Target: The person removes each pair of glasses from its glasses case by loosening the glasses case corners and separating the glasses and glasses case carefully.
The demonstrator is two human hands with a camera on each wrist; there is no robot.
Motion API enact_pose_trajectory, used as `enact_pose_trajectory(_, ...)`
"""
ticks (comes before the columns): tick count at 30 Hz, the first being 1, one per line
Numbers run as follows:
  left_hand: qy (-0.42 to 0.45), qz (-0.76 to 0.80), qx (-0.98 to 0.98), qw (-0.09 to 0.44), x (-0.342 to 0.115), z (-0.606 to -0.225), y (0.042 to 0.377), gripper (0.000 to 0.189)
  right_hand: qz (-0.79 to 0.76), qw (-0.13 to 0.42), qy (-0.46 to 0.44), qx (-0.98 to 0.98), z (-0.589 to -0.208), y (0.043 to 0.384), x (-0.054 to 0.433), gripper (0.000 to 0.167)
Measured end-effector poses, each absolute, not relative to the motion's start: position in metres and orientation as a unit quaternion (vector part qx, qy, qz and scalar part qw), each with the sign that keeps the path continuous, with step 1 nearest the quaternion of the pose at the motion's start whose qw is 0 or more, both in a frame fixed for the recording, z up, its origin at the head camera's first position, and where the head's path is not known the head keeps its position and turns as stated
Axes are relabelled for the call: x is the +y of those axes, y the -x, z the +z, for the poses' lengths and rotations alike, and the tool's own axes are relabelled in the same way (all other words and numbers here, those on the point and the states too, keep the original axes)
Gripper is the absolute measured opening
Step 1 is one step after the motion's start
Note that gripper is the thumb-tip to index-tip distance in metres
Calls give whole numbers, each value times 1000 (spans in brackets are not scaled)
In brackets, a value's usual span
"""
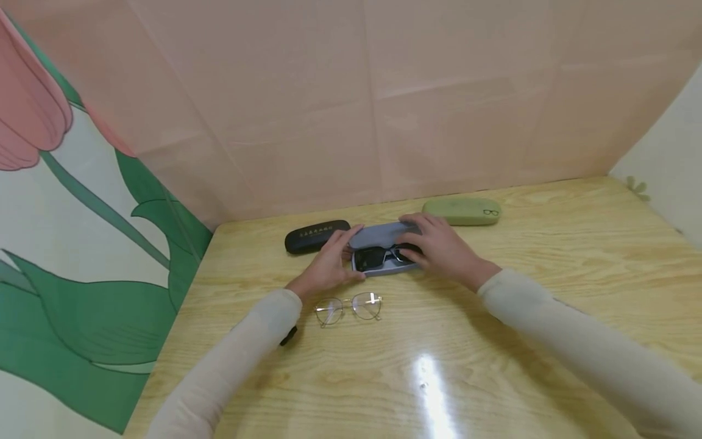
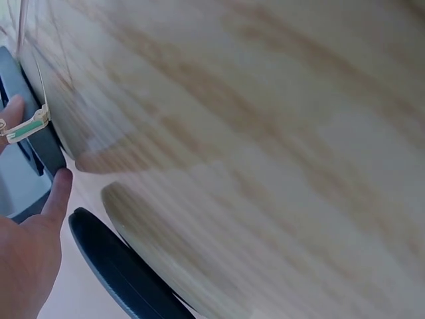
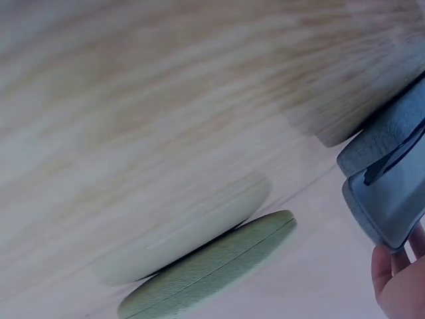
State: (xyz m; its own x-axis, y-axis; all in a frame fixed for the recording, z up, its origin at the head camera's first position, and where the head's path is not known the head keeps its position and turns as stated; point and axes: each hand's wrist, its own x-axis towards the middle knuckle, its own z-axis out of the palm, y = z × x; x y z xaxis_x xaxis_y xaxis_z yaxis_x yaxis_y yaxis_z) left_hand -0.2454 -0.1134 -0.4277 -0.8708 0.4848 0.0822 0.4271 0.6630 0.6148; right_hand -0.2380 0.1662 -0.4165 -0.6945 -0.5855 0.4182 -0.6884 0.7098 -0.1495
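Observation:
A grey-blue glasses case (image 1: 378,236) lies with its lid raised at the middle of the table. Black sunglasses (image 1: 370,259) are inside it, their right part behind the right fingers. My left hand (image 1: 327,265) grips the case's left end, thumb at the front edge and fingers by the lid. At the other end, my right hand (image 1: 445,247) holds the lid with its upper fingers, while lower fingers reach over the sunglasses. In the right wrist view, fingertips of the right hand (image 3: 406,289) touch the lid's back. Thin-framed eyeglasses (image 1: 348,308) lie in front of the left hand.
A black glasses case (image 1: 315,236) lies closed behind the left hand. To the back right is a closed green glasses case (image 1: 460,211). A small black object (image 1: 287,335) shows partly beside the left sleeve. The pink covering (image 1: 285,110) rises behind the table.

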Motion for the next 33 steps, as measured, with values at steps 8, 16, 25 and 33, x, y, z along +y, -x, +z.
enact_pose_trajectory(8, -251, 334, 907, 49, -113, -428, 246, 109, 106, 154, -330, -925, -421, 239, 153, 30)
enact_pose_trajectory(16, -251, 327, 910, 50, -112, -426, 244, 109, 82, 169, -318, -929, -426, 242, 144, 28)
enact_pose_trajectory(25, -254, 327, 909, 48, -112, -426, 245, 111, 85, 180, -298, -934, -427, 244, 136, 18)
enact_pose_trajectory(33, -261, 339, 902, 48, -112, -429, 246, 113, 107, 218, -315, -918, -424, 242, 139, 18)
